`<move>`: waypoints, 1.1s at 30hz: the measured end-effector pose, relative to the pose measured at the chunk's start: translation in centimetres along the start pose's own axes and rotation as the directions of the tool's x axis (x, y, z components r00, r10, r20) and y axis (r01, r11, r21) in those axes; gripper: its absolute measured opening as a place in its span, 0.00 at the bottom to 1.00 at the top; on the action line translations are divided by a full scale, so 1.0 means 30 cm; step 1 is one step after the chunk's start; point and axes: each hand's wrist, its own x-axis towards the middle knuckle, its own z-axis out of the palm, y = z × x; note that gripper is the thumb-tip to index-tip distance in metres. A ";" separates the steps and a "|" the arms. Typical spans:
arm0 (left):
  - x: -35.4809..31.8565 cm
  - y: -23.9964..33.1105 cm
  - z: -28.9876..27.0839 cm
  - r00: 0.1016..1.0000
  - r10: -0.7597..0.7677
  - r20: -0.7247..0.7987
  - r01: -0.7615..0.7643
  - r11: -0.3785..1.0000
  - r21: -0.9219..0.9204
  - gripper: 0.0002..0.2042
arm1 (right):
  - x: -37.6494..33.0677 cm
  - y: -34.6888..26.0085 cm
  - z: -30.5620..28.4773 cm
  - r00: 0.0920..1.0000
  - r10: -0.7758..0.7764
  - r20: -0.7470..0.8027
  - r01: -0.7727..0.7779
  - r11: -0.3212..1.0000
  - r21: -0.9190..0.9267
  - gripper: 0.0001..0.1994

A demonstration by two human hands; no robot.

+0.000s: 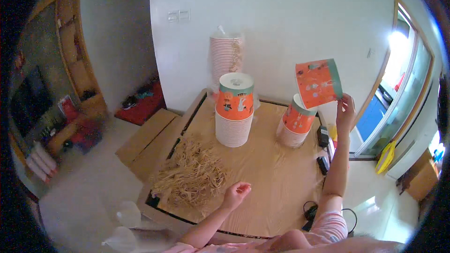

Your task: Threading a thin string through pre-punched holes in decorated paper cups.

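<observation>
An orange paper bucket (318, 84) with a teal band and cartoon figures is lifted over the table's back right, tilted on its side. My right hand (346, 107) pinches its lower right edge. Below it, an upside-down stack of similar buckets (295, 124) stands on the table, close to the held one. Over the front middle of the table hovers my left hand (237, 194), its fingers curled together and nothing visible in them. Beside it lies a loose pile of tan shredded paper (192, 173). Farther back rises a taller upside-down bucket stack (236, 112), orange on top with white rims beneath.
A tall stack in clear plastic wrap (226, 56) stands against the wall behind the table (267, 178). Black power adapters (322, 137) and cables (309, 211) lie along the right edge. An open cardboard flap (145, 145) is at the left. A glass door (398, 93) stands at the right.
</observation>
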 end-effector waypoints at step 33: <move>0.738 -0.080 0.681 0.744 0.598 0.297 -0.595 0.391 0.702 0.25 | 0.096 0.336 0.151 0.745 -0.215 0.631 0.438 0.872 -0.220 0.10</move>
